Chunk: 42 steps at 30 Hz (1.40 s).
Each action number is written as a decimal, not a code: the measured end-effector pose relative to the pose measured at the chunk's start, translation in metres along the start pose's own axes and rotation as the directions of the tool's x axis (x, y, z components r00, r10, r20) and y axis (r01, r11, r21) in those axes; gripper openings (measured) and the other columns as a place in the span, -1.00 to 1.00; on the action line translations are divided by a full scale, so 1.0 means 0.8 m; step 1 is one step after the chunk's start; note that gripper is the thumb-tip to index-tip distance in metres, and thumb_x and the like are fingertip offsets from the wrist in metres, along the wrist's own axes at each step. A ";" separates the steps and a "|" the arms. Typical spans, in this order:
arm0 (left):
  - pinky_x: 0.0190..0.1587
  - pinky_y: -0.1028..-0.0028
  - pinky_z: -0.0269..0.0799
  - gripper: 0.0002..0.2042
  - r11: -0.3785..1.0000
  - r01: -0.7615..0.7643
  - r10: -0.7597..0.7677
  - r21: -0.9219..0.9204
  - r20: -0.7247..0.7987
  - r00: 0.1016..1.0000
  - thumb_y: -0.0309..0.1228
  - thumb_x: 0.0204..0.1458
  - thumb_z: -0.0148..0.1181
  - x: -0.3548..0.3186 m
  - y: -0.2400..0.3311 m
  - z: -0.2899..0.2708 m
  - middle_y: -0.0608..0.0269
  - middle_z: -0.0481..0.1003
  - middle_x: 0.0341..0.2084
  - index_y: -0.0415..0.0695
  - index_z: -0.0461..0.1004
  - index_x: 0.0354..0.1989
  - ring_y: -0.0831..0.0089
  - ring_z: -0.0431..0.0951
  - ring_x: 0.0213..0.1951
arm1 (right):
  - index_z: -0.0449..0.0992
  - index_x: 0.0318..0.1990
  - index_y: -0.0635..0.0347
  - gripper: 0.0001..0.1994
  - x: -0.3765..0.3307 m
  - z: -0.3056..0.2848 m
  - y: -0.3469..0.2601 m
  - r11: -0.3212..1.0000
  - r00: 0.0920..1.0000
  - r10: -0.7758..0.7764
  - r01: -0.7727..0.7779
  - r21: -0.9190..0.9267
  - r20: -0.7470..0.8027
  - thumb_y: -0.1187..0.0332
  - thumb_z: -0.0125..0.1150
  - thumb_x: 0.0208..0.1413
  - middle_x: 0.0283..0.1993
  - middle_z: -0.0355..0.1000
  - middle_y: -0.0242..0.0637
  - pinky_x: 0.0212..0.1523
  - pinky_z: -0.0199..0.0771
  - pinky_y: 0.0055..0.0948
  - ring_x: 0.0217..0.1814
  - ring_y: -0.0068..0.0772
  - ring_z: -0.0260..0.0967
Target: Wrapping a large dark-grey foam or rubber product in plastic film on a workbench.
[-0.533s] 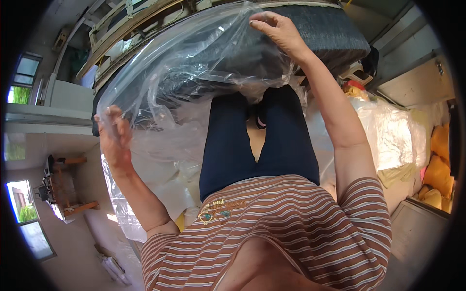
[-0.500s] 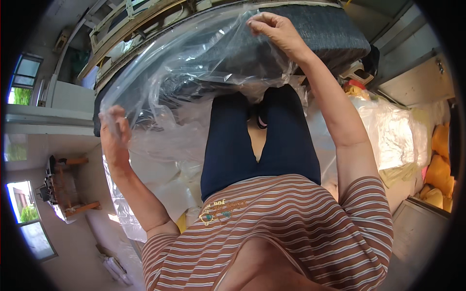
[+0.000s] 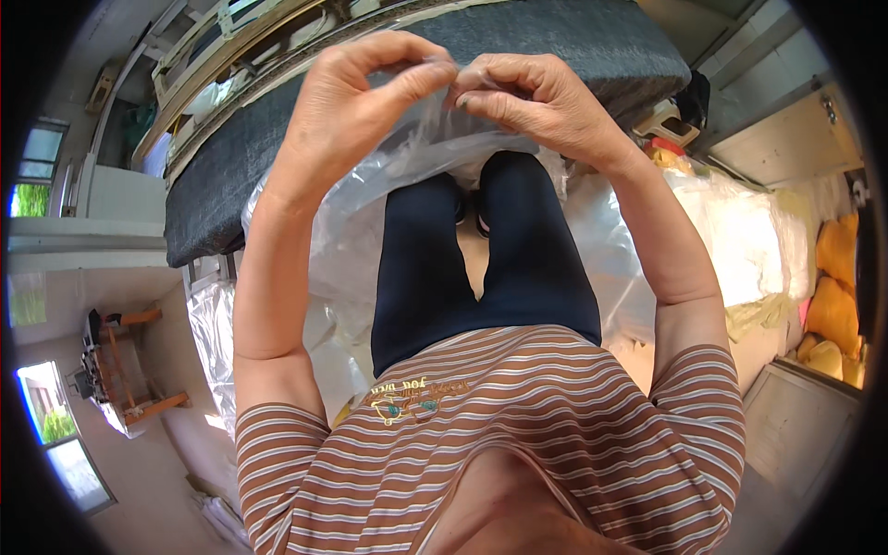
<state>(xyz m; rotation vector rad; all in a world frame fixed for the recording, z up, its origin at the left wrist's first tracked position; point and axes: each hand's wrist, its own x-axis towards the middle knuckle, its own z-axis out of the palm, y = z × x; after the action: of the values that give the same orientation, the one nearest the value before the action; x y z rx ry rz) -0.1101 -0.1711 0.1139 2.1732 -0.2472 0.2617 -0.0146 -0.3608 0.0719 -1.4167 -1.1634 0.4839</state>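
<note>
Film [image 3: 416,162], clear and crumpled, drops from between the left hand [image 3: 342,111] and the right hand [image 3: 532,97], its upper edge reaching the fingertips of each and its lower folds spreading in front of the knees of the dark trousers [image 3: 425,268]. Thumb and forefinger of the left hand curl round and meet at the film, pinching it; the right hand, just beside, has its own thumb and forefinger closed on it too. Remaining fingers of the left hand are mostly out of sight, the film is too transparent to trace exactly between the fingertips, and whether it is one layer or several cannot be told. Behind the hands runs one dark cloth-covered bench [image 3: 564,46], partly hidden by them. Two hands and two trouser legs show, plus one bright heap of plastic [image 3: 740,236] well apart on the right.
</note>
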 end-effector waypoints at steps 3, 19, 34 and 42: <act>-0.24 0.67 0.33 -0.82 0.999 -0.034 0.034 -0.002 -0.064 0.997 -0.41 0.03 0.16 0.002 0.009 -0.001 0.34 0.48 -0.37 -0.23 0.50 -0.23 0.68 0.43 -0.35 | 0.50 -0.23 0.27 -0.83 -0.018 -0.008 0.017 0.998 0.999 0.021 -0.023 -0.054 -0.029 0.37 0.07 0.14 -0.33 0.43 -0.47 -0.24 0.32 -0.69 -0.27 -0.72 0.30; -0.18 0.43 0.28 -0.77 0.672 0.439 0.170 0.596 -0.702 0.692 -0.34 0.17 -0.12 -0.070 -0.204 -0.241 0.13 0.39 -0.42 -0.27 0.35 -0.25 0.33 0.39 -0.32 | 0.52 -0.23 0.13 -0.74 -0.335 -0.341 0.073 0.009 0.539 -0.314 -0.822 -0.570 -0.782 0.50 -0.02 -0.10 -0.18 0.45 -0.18 -0.12 0.35 -0.28 -0.11 -0.10 0.38; -0.16 0.12 0.28 -0.68 0.015 0.885 -0.193 0.466 -0.867 0.460 -0.25 0.16 -0.15 -0.296 -0.475 -0.411 -0.16 0.43 -0.20 -0.22 0.34 -0.07 -0.09 0.41 -0.16 | 0.23 0.18 0.07 -0.24 -0.061 -0.363 0.227 0.251 0.821 -0.067 -0.537 -0.806 -0.568 -0.23 0.10 -0.11 0.26 0.11 -0.12 0.20 0.12 -0.25 0.26 -0.06 0.08; -0.14 0.16 0.31 -0.72 -0.270 0.726 -0.373 0.633 -0.764 0.527 -0.29 0.15 -0.15 -0.203 -0.461 -0.410 -0.06 0.44 -0.17 -0.21 0.37 -0.14 0.00 0.44 -0.17 | 0.27 0.14 0.03 -0.46 -0.036 -0.325 0.201 0.197 0.652 0.101 -0.754 -0.627 -0.752 -0.09 -0.11 0.11 0.15 0.21 0.01 0.16 0.16 -0.18 0.19 0.06 0.14</act>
<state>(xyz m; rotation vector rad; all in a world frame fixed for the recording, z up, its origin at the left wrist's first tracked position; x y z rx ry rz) -0.1969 0.3208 -0.0305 3.1431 1.7988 0.1344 0.2484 -0.4872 -0.0244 -2.7684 -0.3470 -0.3802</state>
